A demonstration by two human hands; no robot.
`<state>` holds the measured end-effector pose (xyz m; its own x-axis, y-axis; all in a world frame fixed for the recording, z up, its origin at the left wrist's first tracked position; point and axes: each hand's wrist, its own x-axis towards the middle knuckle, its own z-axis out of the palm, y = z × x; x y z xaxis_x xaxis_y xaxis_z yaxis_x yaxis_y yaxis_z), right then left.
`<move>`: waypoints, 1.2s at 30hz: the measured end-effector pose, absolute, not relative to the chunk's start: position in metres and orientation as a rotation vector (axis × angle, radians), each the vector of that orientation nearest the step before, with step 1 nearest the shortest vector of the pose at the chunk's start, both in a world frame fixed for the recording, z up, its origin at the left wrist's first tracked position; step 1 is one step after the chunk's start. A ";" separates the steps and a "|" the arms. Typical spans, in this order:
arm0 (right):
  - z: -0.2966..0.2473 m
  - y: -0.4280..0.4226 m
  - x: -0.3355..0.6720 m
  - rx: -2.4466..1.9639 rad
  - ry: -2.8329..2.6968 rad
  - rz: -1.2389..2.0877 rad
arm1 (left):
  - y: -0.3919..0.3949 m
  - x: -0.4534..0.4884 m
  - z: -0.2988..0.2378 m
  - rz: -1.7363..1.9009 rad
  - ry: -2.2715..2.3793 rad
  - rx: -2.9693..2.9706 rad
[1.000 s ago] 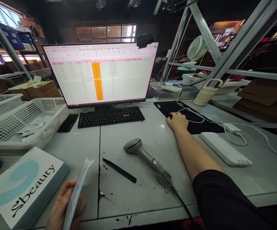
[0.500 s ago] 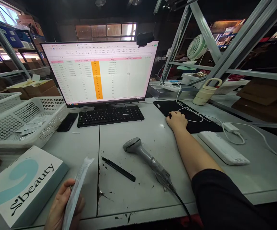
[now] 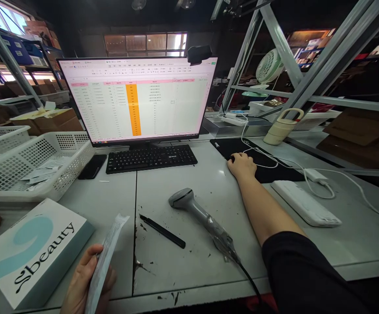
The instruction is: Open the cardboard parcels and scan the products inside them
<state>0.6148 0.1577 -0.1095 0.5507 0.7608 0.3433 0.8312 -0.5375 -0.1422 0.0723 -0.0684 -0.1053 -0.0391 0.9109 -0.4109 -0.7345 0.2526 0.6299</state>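
Note:
My left hand (image 3: 87, 274), at the lower left, is closed on a thin, pale plastic packet (image 3: 106, 257), which stands up edge-on between thumb and fingers. What is inside the packet cannot be made out. Just left of that hand lies a white and teal "Sbeauty" box (image 3: 39, 253). My right hand (image 3: 242, 165) is wrapped over a dark computer mouse (image 3: 232, 158), mostly hidden under the palm, on a black mouse pad (image 3: 264, 174). Ahead, a monitor (image 3: 163, 117) displays a spreadsheet with an orange column. A keyboard (image 3: 152, 158) rests below the screen.
Between my hands lie a grey barcode scanner (image 3: 202, 218) and a black pen-shaped tool (image 3: 163, 231). White baskets, one with packets inside (image 3: 58, 187), and a black phone (image 3: 92, 167) are at left. At right are a white power bank (image 3: 305, 203), cables and a cream cup (image 3: 279, 131).
On the screen, the small selection box has shifted slightly left to the neighbouring column. Both hands stay in place, and the packet is held as before.

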 end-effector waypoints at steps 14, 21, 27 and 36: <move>-0.112 0.159 0.618 -2.490 -1.306 -0.362 | -0.068 0.069 -0.112 1.330 0.896 0.279; -0.111 0.158 0.616 -2.484 -1.304 -0.372 | -0.069 0.071 -0.108 1.336 0.907 0.247; -0.110 0.158 0.615 -2.493 -1.303 -0.364 | -0.068 0.072 -0.107 1.350 0.903 0.255; -0.109 0.158 0.616 -2.509 -1.314 -0.336 | -0.069 0.073 -0.104 1.331 0.929 0.235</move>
<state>0.6158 0.1579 -0.1094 0.5572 0.7601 0.3344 0.8273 -0.5427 -0.1451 0.0727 -0.0691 -0.1040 -0.0470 0.8965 -0.4406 -0.7229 0.2738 0.6343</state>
